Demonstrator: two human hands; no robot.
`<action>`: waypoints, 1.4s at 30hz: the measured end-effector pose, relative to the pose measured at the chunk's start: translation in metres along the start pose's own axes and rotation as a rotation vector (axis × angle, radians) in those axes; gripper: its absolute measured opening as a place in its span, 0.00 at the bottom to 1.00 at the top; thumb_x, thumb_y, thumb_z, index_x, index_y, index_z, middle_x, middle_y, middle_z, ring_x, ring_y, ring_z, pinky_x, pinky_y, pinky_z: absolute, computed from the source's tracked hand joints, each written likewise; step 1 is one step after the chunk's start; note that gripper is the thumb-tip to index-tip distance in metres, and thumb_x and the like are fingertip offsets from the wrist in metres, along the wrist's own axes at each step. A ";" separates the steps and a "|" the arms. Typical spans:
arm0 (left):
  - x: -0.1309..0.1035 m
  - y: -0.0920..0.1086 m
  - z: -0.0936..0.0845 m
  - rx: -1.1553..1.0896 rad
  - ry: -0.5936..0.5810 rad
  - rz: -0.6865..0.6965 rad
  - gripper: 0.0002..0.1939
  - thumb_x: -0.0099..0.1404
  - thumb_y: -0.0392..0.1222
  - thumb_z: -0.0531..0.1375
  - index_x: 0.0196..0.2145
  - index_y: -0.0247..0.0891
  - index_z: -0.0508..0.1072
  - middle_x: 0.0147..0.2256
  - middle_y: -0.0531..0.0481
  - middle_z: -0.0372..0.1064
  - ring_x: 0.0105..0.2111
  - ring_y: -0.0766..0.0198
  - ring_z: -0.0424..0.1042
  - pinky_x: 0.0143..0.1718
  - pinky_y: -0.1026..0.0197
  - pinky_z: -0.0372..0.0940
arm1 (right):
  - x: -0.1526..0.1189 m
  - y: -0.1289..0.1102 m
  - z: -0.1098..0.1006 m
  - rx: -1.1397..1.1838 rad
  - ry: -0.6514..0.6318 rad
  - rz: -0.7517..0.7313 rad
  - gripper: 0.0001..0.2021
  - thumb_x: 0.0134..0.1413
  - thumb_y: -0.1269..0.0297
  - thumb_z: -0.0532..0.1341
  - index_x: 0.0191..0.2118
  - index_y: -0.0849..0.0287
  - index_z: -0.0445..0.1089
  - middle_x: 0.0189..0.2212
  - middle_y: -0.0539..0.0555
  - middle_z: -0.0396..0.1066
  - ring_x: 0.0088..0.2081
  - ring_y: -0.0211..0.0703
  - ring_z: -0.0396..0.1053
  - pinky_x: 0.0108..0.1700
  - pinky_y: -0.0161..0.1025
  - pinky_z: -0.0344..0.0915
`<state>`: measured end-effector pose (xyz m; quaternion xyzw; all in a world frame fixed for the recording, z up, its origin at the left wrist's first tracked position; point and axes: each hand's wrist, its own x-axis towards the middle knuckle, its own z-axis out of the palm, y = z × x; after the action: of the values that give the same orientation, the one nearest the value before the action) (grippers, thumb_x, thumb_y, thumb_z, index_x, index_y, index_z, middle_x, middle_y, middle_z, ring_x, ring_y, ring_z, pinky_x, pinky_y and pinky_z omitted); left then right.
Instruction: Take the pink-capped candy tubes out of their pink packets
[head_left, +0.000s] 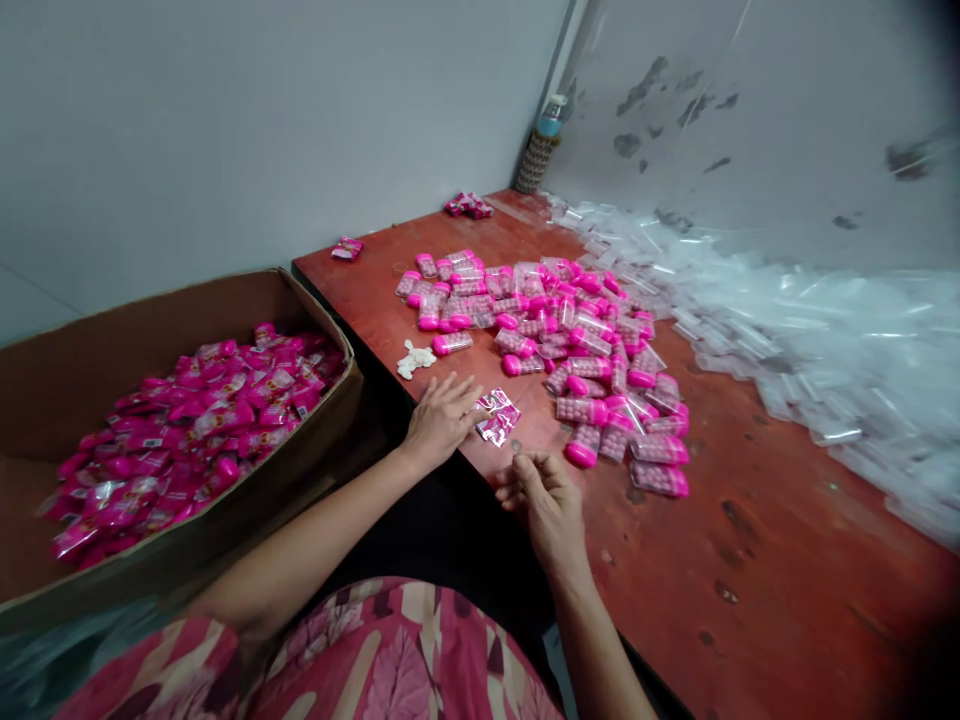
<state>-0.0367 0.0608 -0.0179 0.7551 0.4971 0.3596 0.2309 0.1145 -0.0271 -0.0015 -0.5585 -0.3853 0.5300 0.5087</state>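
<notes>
My left hand lies flat over the table's near edge, fingers stretched out, its fingertips at a shiny pink printed wrapper. Just to the right of that wrapper, my right hand is closed with thumb and forefinger together. Whatever those fingers hold, if anything, is hidden. Beyond both hands spreads a heap of clear tubes with pink caps, filled with small pink balls. A crumpled whitish lump rests past my left fingertips.
On the left, a cardboard box holds many pink wrapped packs. Loose clear plastic tubes are heaped along the right of the red table. More pink packs and a bottle in a woven holder stand at the back.
</notes>
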 end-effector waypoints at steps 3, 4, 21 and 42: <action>0.006 -0.003 0.020 0.226 -0.041 0.080 0.15 0.59 0.46 0.55 0.43 0.42 0.71 0.51 0.48 0.62 0.56 0.52 0.52 0.56 0.43 0.40 | -0.001 -0.002 -0.002 -0.017 0.016 0.004 0.10 0.50 0.57 0.57 0.30 0.60 0.61 0.21 0.49 0.68 0.19 0.33 0.65 0.20 0.29 0.62; 0.006 -0.005 0.023 0.252 -0.026 0.096 0.14 0.59 0.45 0.55 0.42 0.42 0.72 0.50 0.48 0.63 0.56 0.52 0.52 0.56 0.43 0.40 | -0.001 -0.002 -0.003 -0.023 0.017 -0.002 0.10 0.50 0.57 0.57 0.30 0.60 0.61 0.21 0.49 0.68 0.19 0.33 0.65 0.20 0.29 0.62; -0.019 0.035 0.001 -0.547 -0.027 -0.246 0.19 0.57 0.47 0.56 0.44 0.37 0.71 0.41 0.45 0.71 0.41 0.56 0.69 0.43 0.55 0.63 | 0.031 -0.009 0.004 0.118 0.017 -0.158 0.13 0.46 0.65 0.61 0.39 0.55 0.61 0.20 0.42 0.62 0.22 0.32 0.61 0.26 0.30 0.60; -0.031 0.036 0.017 -1.343 -0.076 -1.028 0.08 0.48 0.37 0.65 0.24 0.29 0.71 0.21 0.49 0.69 0.20 0.70 0.68 0.21 0.68 0.67 | 0.068 -0.030 -0.122 -1.747 -0.254 -0.789 0.17 0.53 0.74 0.50 0.47 0.54 0.64 0.57 0.55 0.54 0.59 0.52 0.44 0.56 0.53 0.42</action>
<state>-0.0105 0.0179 -0.0128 0.1493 0.4514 0.4034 0.7818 0.2472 0.0250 0.0043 -0.5086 -0.8556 -0.0961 0.0098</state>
